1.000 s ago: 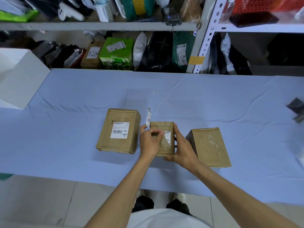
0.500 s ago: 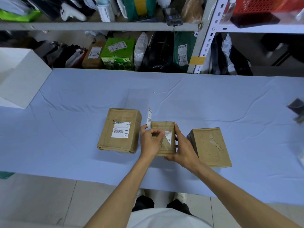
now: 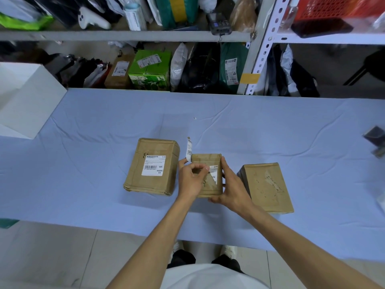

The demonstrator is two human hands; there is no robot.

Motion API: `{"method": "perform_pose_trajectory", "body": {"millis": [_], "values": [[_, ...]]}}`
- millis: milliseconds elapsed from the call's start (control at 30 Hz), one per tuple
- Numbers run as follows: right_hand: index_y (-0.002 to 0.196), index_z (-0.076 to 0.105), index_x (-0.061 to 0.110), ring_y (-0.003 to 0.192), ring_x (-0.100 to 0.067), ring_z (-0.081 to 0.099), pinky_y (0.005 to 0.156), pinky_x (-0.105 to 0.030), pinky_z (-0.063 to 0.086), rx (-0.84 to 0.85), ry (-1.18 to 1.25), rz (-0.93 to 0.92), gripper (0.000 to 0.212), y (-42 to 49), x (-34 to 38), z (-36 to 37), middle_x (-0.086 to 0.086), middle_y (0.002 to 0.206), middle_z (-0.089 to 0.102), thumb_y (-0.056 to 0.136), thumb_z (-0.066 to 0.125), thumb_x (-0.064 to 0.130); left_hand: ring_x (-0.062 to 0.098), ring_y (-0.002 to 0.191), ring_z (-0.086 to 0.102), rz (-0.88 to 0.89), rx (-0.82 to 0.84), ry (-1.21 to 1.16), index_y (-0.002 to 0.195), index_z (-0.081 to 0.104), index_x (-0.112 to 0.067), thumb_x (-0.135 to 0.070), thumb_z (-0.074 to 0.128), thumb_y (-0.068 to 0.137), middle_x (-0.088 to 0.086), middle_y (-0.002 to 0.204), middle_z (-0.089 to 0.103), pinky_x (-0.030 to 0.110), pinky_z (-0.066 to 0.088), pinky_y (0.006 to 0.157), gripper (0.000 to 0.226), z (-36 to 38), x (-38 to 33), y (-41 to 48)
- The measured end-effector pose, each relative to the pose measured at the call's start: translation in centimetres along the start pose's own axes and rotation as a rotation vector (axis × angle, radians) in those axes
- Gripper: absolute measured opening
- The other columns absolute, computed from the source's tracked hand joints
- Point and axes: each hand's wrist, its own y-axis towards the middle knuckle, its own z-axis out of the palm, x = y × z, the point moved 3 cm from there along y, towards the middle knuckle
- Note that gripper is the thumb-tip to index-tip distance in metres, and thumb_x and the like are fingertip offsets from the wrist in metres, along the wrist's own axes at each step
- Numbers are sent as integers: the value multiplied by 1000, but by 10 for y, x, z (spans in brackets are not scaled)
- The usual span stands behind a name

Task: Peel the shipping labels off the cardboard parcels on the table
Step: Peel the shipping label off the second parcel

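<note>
Unmoved: left hand (image 3: 191, 180) pinches label (image 3: 214, 176), right hand (image 3: 233, 189) grips middle parcel (image 3: 206, 161).

- Three cardboard parcels lie in a row on the blue-clothed desk (image 3: 93, 184).
- The left parcel (image 3: 153, 184) carries a whole white label (image 3: 153, 166).
- The left hand (image 3: 190, 181) lies on the middle parcel (image 3: 205, 159), thumb and forefinger pinching at the remaining label (image 3: 214, 176).
- A torn label strip (image 3: 189, 150) stands up from one left fingertip.
- The right hand (image 3: 233, 189) grips the middle parcel's right side.
- The right parcel (image 3: 266, 187) shows only paper scraps.
</note>
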Motion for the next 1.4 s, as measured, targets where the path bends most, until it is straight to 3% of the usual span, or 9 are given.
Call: {"method": "perform_pose_trajectory", "body": {"millis": [100,300,467,700,933,1067,1400], "values": [[151,-12,42,117,-13,54,86,-38,57,11,-20,4,142,1,-1,0,5,135,47,51,88,27,-39,77,38,-3,1,-21,90,71,0,-8,71,83,5,129,38,-10,30,68,12,0,0,0],[151,-14,41,115,-15,55,86,-39,56,27,-24,20,144,3,-2,1,3,135,47,51,88,26,-23,97,41,-33,-1,3,91,73,-3,-14,73,81,-3,124,37,-11,27,72,15,-2,1,0],[151,-16,37,116,-16,54,88,-39,56,43,-43,28,144,5,-3,0,2,134,47,51,88,27,-40,82,35,-29,10,-45,93,72,3,-11,71,83,0,120,39,-12,26,67,17,-3,-1,-1],[151,-16,36,116,-15,54,89,-38,56,55,-32,45,145,5,-3,0,2,135,48,52,89,28,-35,78,43,-19,15,-58,93,71,5,-8,71,83,6,125,41,-9,33,67,16,-3,-2,-1],[150,-16,38,115,-16,56,87,-38,57,49,-41,44,144,5,-2,-2,2,134,50,50,88,31,-34,82,42,-18,17,-55,92,72,2,-9,71,83,3,123,41,-9,31,69,14,-3,-1,-1],[151,-16,36,116,-15,55,88,-37,56,45,-47,34,144,4,0,-2,2,133,51,51,88,29,-26,86,45,-28,16,-43,90,72,-2,-11,72,82,1,123,41,-8,32,72,11,-3,0,0],[153,-15,32,108,-10,59,83,-29,58,40,-34,35,142,4,1,-2,4,130,52,56,89,18,-33,83,41,-32,32,-36,92,72,-2,-11,70,84,-1,120,39,-10,30,69,12,-4,1,0]]}}
